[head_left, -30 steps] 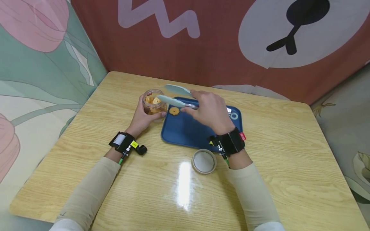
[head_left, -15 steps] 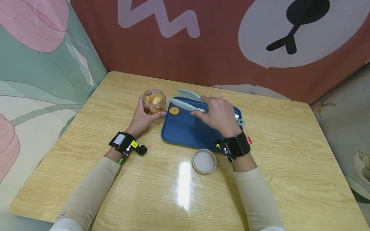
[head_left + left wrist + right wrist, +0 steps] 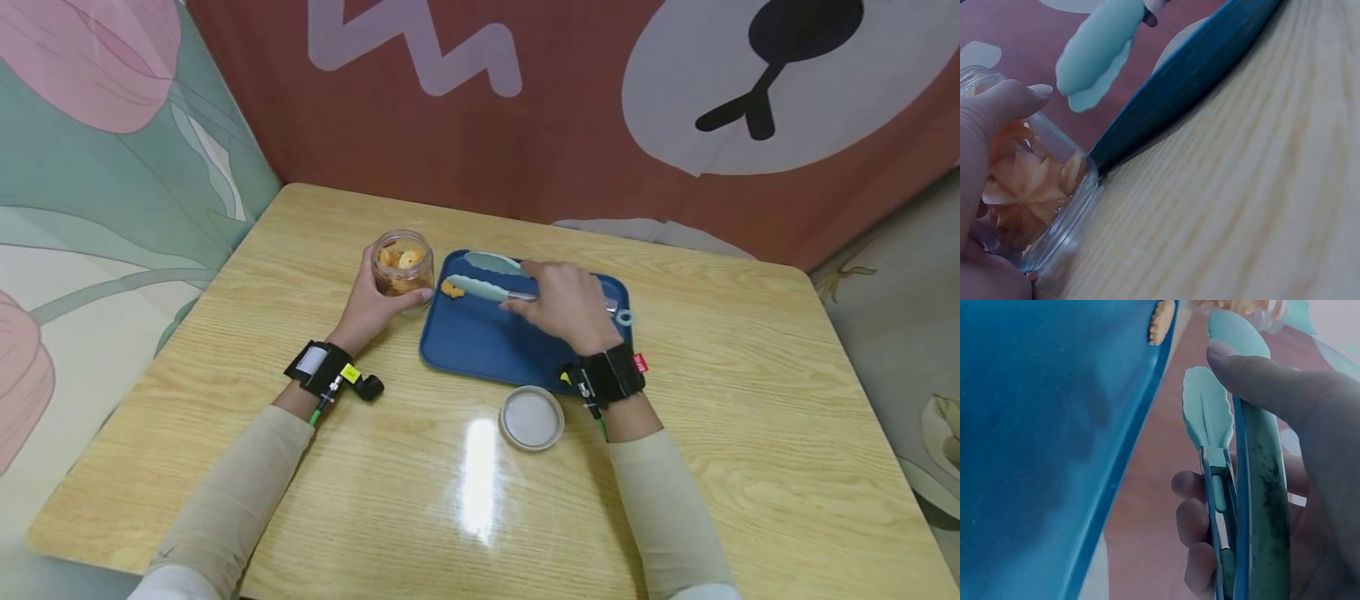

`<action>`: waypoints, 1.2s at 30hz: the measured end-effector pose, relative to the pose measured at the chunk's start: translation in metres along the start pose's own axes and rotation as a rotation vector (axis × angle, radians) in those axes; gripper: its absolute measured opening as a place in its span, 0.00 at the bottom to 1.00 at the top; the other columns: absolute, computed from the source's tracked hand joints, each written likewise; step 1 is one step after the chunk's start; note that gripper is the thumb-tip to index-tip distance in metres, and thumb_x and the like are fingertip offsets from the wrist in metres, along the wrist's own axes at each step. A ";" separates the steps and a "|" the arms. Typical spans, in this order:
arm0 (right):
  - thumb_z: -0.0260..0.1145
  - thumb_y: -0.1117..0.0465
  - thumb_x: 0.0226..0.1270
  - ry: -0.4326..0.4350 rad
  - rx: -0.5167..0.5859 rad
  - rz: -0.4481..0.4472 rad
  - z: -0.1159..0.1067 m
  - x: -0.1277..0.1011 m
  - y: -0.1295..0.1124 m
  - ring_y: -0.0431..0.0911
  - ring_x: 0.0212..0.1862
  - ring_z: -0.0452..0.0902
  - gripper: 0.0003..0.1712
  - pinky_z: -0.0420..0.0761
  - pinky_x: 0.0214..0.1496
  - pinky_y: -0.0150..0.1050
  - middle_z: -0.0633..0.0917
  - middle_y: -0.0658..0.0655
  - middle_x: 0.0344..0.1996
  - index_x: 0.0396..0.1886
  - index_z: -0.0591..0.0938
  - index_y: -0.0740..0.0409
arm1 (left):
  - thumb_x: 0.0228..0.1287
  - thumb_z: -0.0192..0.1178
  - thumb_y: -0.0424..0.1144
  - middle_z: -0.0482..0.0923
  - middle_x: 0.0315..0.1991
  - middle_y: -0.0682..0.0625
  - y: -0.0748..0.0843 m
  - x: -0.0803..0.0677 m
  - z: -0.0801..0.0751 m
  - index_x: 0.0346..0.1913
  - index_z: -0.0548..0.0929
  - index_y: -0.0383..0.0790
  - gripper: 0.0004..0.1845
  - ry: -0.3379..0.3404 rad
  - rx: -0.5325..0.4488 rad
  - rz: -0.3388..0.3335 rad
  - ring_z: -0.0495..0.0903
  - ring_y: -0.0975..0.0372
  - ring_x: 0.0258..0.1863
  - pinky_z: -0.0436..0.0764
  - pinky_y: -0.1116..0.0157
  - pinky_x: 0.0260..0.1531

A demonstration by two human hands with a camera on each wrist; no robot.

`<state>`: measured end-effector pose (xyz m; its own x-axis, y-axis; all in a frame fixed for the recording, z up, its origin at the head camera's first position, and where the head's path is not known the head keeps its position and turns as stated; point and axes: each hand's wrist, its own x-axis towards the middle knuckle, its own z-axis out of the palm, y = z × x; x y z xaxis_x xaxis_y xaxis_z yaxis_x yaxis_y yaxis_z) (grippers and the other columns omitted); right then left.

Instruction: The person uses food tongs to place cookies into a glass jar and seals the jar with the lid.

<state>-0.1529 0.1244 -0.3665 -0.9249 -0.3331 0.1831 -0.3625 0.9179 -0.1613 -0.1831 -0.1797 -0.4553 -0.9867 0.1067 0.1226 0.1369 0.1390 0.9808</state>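
Observation:
My left hand (image 3: 382, 298) is wrapped around a clear, open-topped jar (image 3: 402, 265) of orange-brown cookies, standing by the tray's left end. In the left wrist view, star-ridged cookies (image 3: 1025, 190) show through the jar's wall. With my right hand (image 3: 572, 305) I grip a pair of tongs (image 3: 480, 287) with pale mint tips, held over the blue tray (image 3: 480, 346). The tongs' tips stand apart with nothing between them. One flower-shaped cookie (image 3: 452, 289) lies on the tray's left end, partly covered by the near tip in the head view; the right wrist view shows this cookie (image 3: 1162, 322) edge-on.
A round jar lid (image 3: 532, 418) lies on the wooden table (image 3: 360, 492) just in front of the tray. Behind the table's far edge rises a reddish-brown printed curtain (image 3: 450, 142).
The tongs in my right hand first moved right, away from above the jar, then lowered toward the cookie on the tray. My left hand and the jar have stayed put.

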 end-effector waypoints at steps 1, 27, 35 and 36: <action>0.77 0.36 0.62 -0.014 -0.002 0.002 0.001 0.001 0.001 0.51 0.29 0.83 0.39 0.81 0.28 0.45 0.87 0.56 0.25 0.66 0.84 0.53 | 0.58 0.80 0.42 0.62 0.78 0.46 0.000 0.000 0.000 0.81 0.55 0.58 0.54 0.000 0.000 0.002 0.63 0.56 0.79 0.64 0.50 0.79; 0.71 0.40 0.71 -0.056 -0.125 -0.022 0.014 0.002 -0.002 0.52 0.26 0.82 0.28 0.76 0.22 0.44 0.90 0.59 0.28 0.64 0.86 0.48 | 0.58 0.80 0.41 0.64 0.76 0.47 -0.001 0.001 0.000 0.79 0.57 0.59 0.52 -0.005 -0.030 0.018 0.65 0.58 0.78 0.64 0.52 0.79; 0.72 0.38 0.69 -0.028 -0.130 -0.024 0.008 0.000 -0.001 0.52 0.22 0.80 0.31 0.73 0.19 0.43 0.85 0.58 0.20 0.65 0.86 0.49 | 0.58 0.79 0.41 0.64 0.77 0.48 -0.001 0.001 0.000 0.79 0.56 0.59 0.52 -0.009 -0.028 0.013 0.64 0.58 0.78 0.63 0.51 0.80; 0.72 0.38 0.69 -0.025 -0.136 -0.025 0.007 0.000 -0.001 0.51 0.21 0.78 0.31 0.71 0.18 0.42 0.83 0.57 0.17 0.65 0.86 0.50 | 0.58 0.79 0.41 0.64 0.77 0.47 -0.001 0.001 0.000 0.80 0.56 0.59 0.52 -0.009 -0.027 0.014 0.64 0.57 0.78 0.62 0.51 0.80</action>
<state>-0.1538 0.1222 -0.3727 -0.9191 -0.3597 0.1611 -0.3680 0.9295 -0.0239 -0.1837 -0.1797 -0.4559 -0.9839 0.1170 0.1348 0.1479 0.1111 0.9828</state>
